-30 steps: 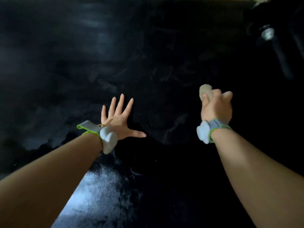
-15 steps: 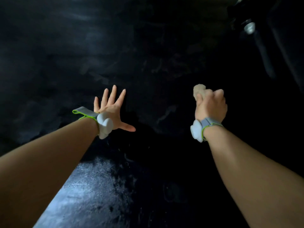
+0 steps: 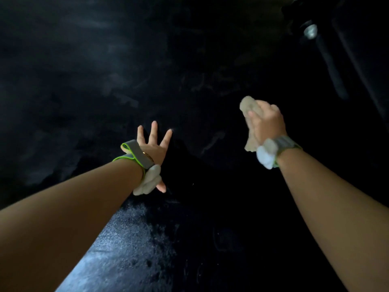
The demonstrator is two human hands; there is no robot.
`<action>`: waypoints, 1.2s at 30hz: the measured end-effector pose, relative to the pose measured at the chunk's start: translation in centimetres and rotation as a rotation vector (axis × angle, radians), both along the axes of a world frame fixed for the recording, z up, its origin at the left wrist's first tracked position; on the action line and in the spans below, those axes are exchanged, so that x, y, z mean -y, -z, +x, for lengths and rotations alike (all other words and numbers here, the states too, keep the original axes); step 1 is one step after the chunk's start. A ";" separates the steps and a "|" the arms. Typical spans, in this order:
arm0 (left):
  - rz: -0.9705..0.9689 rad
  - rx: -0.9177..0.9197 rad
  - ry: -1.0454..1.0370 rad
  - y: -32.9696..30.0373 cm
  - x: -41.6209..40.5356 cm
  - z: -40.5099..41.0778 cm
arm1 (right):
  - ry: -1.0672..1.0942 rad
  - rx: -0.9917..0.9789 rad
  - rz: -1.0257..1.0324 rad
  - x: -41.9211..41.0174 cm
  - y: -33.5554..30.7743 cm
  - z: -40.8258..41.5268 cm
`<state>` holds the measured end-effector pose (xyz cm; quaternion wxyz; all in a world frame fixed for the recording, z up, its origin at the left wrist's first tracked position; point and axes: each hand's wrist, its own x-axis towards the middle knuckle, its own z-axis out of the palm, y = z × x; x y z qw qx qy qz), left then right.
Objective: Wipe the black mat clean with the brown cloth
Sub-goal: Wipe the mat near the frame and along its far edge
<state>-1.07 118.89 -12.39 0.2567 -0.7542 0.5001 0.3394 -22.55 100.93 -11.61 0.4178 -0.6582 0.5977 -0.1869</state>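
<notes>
Left hand (image 3: 152, 147) flat on the mat (image 3: 130, 239), fingers splayed and straight, arm stretched forward. Right hand (image 3: 266, 123) fisted round the cloth (image 3: 249, 106), bunched, mid-mat, right of the left hand; whether it touches the mat is unclear. Hands well apart.

— What can't you make out?
— The right hand (image 3: 266, 123) is motion-blurred, and its curled fingers cover most of the crumpled brown cloth (image 3: 248, 108).
— And the wide black rubber mat (image 3: 147, 60)?
— Cut off at every edge; its far part sinks into darkness.
— That shiny round metal piece (image 3: 310, 31) top right?
— Too dim and small to tell.
— The left hand (image 3: 153, 148)?
— The grey wrist strap (image 3: 136, 153) hides its heel.
</notes>
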 end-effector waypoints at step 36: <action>-0.005 -0.022 -0.019 0.5 0.0 0.1 | -0.322 -0.681 -0.384 -4.2 3.0 1.0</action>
